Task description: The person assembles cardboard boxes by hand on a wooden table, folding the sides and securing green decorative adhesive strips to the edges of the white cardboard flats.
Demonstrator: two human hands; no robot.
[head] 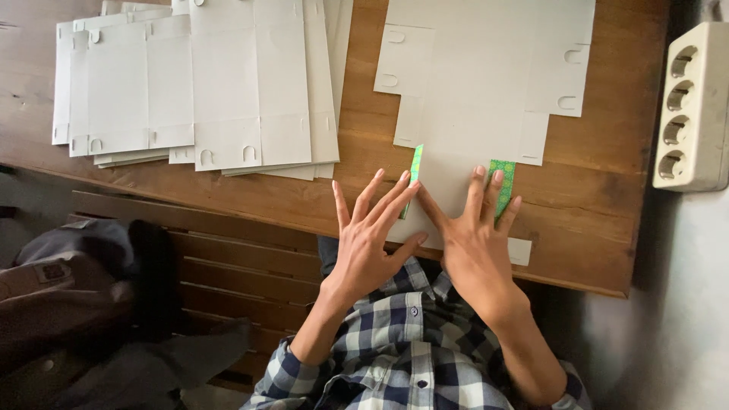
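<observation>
We had a flat white cardboard box blank (486,83) lying on the wooden table (600,228), its near end at the table's front edge, with green patterned side flaps (502,182) folded up there. Our left hand (367,241) and right hand (474,235) pressed flat on that near panel, fingers (391,199) spread apart and gripping nothing. We judged the crease could run crooked if one palm slipped, or the blank could slide off the edge. Our palms hid the fold line itself. The stack of blanks (197,83) and the white socket strip (692,106) were cut off by the frame.
</observation>
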